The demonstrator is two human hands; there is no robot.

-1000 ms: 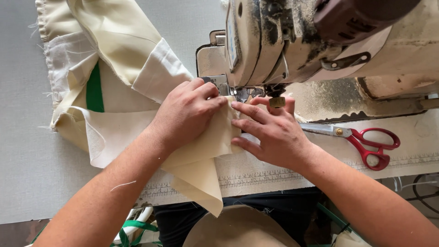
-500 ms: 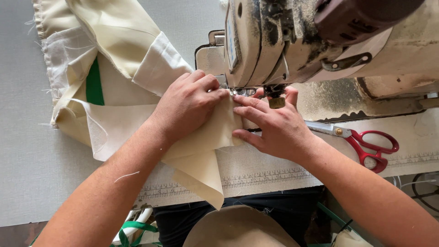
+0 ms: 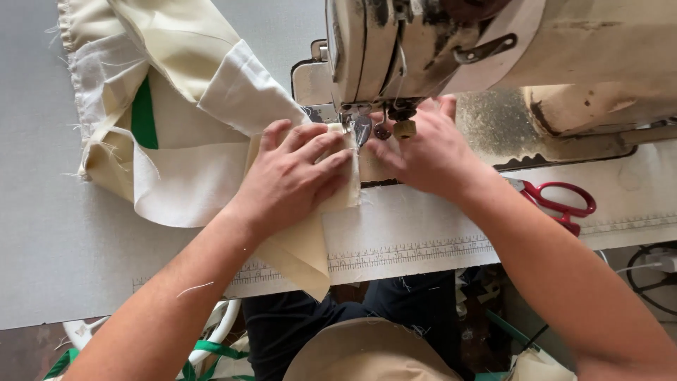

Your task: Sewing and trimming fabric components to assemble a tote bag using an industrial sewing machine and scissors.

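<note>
My left hand (image 3: 293, 180) lies flat on a folded piece of cream fabric (image 3: 211, 141) and presses it against the table just left of the presser foot (image 3: 360, 128) of a worn cream sewing machine (image 3: 493, 49). The fabric has a green patch (image 3: 144, 116) and frayed edges, and a strip of it hangs over the table's front edge. My right hand (image 3: 427, 152) rests with spread fingers on the machine bed right of the needle, its fingertips under the machine head.
Red-handled scissors (image 3: 557, 204) lie on the table at my right forearm. A printed ruler strip (image 3: 409, 250) runs along the grey table's front edge. Green straps (image 3: 204, 353) and a tan piece of cloth (image 3: 367, 353) are below the table.
Both hands have slid toward the machine, feeding the fabric under the presser foot. My right hand moved up from the fabric onto the bed beside the needle.
</note>
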